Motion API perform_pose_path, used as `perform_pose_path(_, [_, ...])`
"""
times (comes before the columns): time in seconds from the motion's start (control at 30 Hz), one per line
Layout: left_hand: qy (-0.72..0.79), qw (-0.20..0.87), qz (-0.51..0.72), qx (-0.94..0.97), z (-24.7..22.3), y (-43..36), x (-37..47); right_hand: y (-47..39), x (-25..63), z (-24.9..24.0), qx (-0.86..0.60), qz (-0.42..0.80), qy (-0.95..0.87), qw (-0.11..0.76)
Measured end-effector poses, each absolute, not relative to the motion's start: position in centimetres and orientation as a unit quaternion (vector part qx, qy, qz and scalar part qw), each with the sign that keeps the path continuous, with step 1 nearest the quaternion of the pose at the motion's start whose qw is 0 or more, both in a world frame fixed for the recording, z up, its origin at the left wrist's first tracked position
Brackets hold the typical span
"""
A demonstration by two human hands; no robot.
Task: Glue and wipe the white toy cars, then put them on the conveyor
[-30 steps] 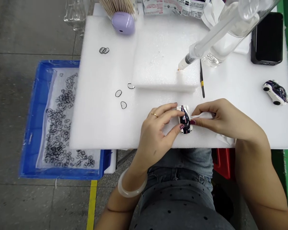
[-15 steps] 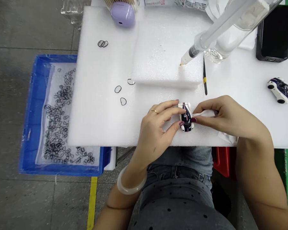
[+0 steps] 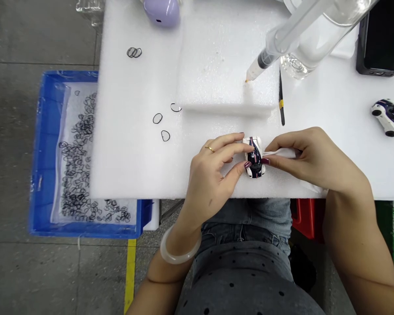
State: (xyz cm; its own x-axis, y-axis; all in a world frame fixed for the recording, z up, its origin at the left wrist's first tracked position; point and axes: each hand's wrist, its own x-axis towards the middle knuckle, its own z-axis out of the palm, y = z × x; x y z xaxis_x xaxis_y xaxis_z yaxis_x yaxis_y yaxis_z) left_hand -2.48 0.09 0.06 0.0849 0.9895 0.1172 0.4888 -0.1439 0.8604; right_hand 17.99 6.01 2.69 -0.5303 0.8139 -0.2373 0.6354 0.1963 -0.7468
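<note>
A small white and dark blue toy car point(image 3: 255, 158) rests on the white foam sheet point(image 3: 131, 166) near its front edge. My left hand point(image 3: 213, 175) grips the car from the left, thumb low on its side and fingertips at its top. On the car's right side, my right hand point(image 3: 311, 157) pinches a white wipe point(image 3: 284, 152), its thin end touching the car. Most of the wipe is hidden inside the right hand. Behind the car stands a raised foam block point(image 3: 223, 65); black tweezers point(image 3: 281, 105) with a yellow band lie beside it.
A syringe point(image 3: 272, 48) slants tip-down over the block, beside a clear bottle point(image 3: 298, 61). Several thin black rings point(image 3: 157, 118) lie at left. A blue bin point(image 3: 39, 153) holds many more. Further right are another toy car point(image 3: 390, 117) and a black device point(image 3: 382, 39). A purple case point(image 3: 162, 12) sits behind.
The camera view has shifted slightly, moving the table items a little in the picture. Both hands keep nearly the same hold on the car and the wipe.
</note>
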Motion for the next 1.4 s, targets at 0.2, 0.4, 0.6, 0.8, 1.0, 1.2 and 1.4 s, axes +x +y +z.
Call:
perform_pose_path(0.2, [0.563,0.332,0.374,0.658,0.1,0.1,-2.5,5.5,17.8,2.6,-0.482,0.400,-0.769,0.130])
perform_pose_path(0.4, [0.560,0.333,0.376,0.659,0.0,0.1,-2.6,5.1,18.0,2.6,-0.475,0.429,-0.755,0.142])
perform_pose_path(0.6, [0.562,0.329,0.376,0.659,0.0,0.0,-2.4,5.3,17.4,2.7,-0.503,0.412,-0.749,0.126])
perform_pose_path(0.8, [0.513,0.337,0.343,0.711,0.4,1.1,-3.6,4.7,18.0,2.9,-0.493,0.421,-0.748,0.144])
perform_pose_path(1.0, [0.372,0.313,0.266,0.832,0.3,2.6,-4.2,-0.7,18.6,1.6,-0.556,0.163,-0.743,0.335])
perform_pose_path(1.2, [0.428,0.272,0.318,0.801,-0.4,1.8,-3.5,-3.1,17.2,-0.4,-0.488,0.029,-0.818,0.304])
perform_pose_path(1.4, [0.422,0.270,0.320,0.804,-0.6,1.8,-3.6,-1.1,16.9,0.4,-0.539,0.067,-0.797,0.263])
